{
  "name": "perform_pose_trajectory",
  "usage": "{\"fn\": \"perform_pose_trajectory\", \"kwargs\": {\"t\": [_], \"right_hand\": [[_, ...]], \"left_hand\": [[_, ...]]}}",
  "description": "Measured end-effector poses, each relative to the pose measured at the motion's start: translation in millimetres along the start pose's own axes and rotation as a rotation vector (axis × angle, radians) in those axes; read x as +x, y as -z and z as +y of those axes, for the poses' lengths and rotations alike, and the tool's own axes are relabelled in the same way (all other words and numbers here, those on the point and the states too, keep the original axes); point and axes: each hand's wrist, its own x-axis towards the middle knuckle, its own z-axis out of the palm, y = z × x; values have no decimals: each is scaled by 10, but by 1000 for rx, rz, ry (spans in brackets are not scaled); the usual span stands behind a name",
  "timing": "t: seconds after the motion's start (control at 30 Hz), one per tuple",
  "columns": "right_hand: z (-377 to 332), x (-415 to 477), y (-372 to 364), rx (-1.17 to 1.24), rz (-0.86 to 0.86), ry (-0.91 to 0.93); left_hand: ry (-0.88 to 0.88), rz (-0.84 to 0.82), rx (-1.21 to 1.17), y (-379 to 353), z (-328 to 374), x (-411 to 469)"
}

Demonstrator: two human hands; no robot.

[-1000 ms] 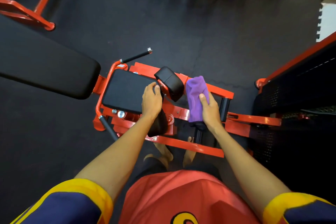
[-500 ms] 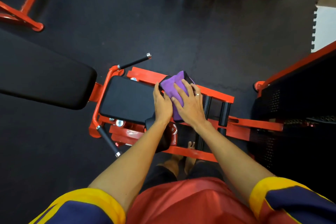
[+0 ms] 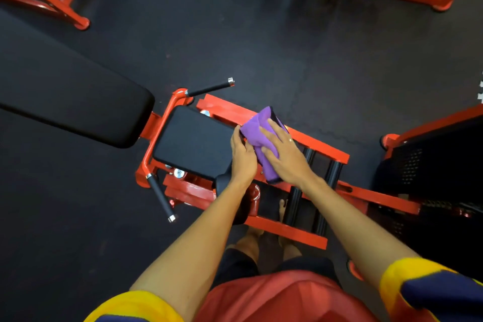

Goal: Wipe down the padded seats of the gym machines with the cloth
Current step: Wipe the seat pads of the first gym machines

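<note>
Cloth (image 3: 261,136), purple, soft-napped and folded, lies draped over a rounded black pad (image 3: 276,117) at the right end of the flat, matte black seat (image 3: 193,141). My right hand (image 3: 285,157) presses it with straight, spread fingers. My left hand (image 3: 243,157) touches its left edge; whether those fingers grasp anything, I cannot tell. Red steel frame (image 3: 321,149) and black rods (image 3: 333,172) lie just beside.

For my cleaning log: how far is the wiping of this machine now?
Done: nothing provable; no pad shows wiping marks. In hand: the right hand presses the purple cloth flat on the small pad, the left hand resting beside it. Possibly left: the square seat and the long backrest, both untouched.
</note>
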Motion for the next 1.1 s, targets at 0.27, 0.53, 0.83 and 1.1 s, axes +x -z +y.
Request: {"fn": "perform_pose_trajectory", "kwargs": {"t": [0.27, 0.53, 0.83, 1.1], "right_hand": [[-104, 1094, 299, 10, -411, -18], [-48, 1394, 261, 380, -520, -349], [177, 1178, 133, 741, -364, -589], [153, 891, 135, 859, -225, -595]], "left_hand": [[-8, 52, -3, -110, -65, 69], [-1, 93, 28, -120, -160, 84], [6, 94, 88, -139, -95, 3], [-167, -114, 552, 53, 198, 304]]}}
